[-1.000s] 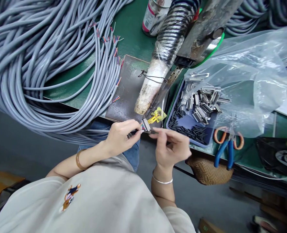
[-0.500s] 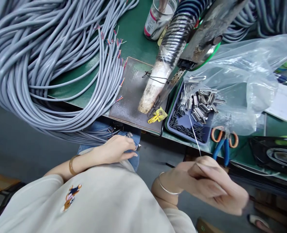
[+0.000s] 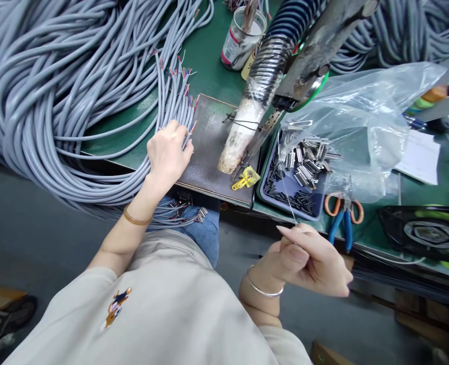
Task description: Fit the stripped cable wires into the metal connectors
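Note:
My left hand (image 3: 167,152) rests on the ends of several grey cables (image 3: 175,101) whose coloured wire tips fan out by a dark metal plate (image 3: 209,147). Its fingers curl over the cable ends; whether it grips one I cannot tell. My right hand (image 3: 308,258) is below the bench edge, pinching a thin silvery wire (image 3: 287,187) that runs up toward a soldering iron (image 3: 262,137). Finished cables with metal connectors (image 3: 186,210) lie across my lap.
A big coil of grey cable (image 3: 38,86) fills the left. A blue tray (image 3: 296,200) holds connectors under a clear plastic bag (image 3: 357,121). Blue pliers (image 3: 342,223), a glass jar (image 3: 241,38), a yellow clip (image 3: 245,178) and a corrugated hose (image 3: 281,45) are on the green bench.
My left hand dropped the connector cable to my lap, then reached up to the loose cable ends. My right hand pulled away from the iron, down to the right, with the thin wire.

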A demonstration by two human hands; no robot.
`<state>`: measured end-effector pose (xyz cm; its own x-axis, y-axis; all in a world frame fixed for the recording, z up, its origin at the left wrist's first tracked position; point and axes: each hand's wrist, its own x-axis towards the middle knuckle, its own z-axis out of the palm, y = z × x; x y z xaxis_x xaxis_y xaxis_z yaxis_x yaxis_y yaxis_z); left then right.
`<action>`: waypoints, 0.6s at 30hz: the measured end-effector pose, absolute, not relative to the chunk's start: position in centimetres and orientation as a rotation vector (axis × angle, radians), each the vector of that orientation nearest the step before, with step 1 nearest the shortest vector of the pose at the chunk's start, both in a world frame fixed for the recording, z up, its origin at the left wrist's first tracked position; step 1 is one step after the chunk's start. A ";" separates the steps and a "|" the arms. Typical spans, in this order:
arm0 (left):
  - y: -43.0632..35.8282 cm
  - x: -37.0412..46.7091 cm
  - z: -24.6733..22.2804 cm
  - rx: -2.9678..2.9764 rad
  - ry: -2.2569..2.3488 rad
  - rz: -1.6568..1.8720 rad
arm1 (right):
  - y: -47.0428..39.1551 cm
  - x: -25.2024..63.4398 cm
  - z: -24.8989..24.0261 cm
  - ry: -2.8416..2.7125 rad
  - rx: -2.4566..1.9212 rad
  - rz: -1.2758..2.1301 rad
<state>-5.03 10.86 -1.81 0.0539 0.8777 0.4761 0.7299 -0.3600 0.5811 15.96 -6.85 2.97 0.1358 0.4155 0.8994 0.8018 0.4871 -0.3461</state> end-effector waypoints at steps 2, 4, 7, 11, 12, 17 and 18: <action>9.7 -4.9 -1.1 2.037 1.619 1.346 | -7.0 16.2 2.7 -1.499 -1.110 -0.388; 7.3 -4.6 -0.1 1.955 1.510 1.501 | -7.0 16.6 2.3 -1.502 -1.095 -0.377; 3.0 -4.0 1.0 2.029 1.205 1.460 | -7.1 17.1 1.7 -1.482 -1.119 -0.390; -0.7 -3.8 0.2 2.146 0.690 0.778 | -7.0 17.3 1.1 -1.428 -1.142 -0.412; -0.9 -4.0 -0.1 2.089 0.549 0.566 | -7.0 17.4 0.9 -1.414 -1.149 -0.395; -0.4 -5.3 -0.9 1.237 0.385 0.179 | -6.9 17.3 0.1 -1.334 -1.206 -0.385; -0.1 -5.4 -0.8 1.064 0.447 0.222 | -6.9 17.2 0.0 -1.321 -1.230 -0.386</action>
<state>-5.38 -0.14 -0.77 0.8890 0.3864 -0.2458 0.0373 0.4739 0.8798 17.18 -6.91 0.04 0.2932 0.4048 0.8661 0.8078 0.3797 -0.4509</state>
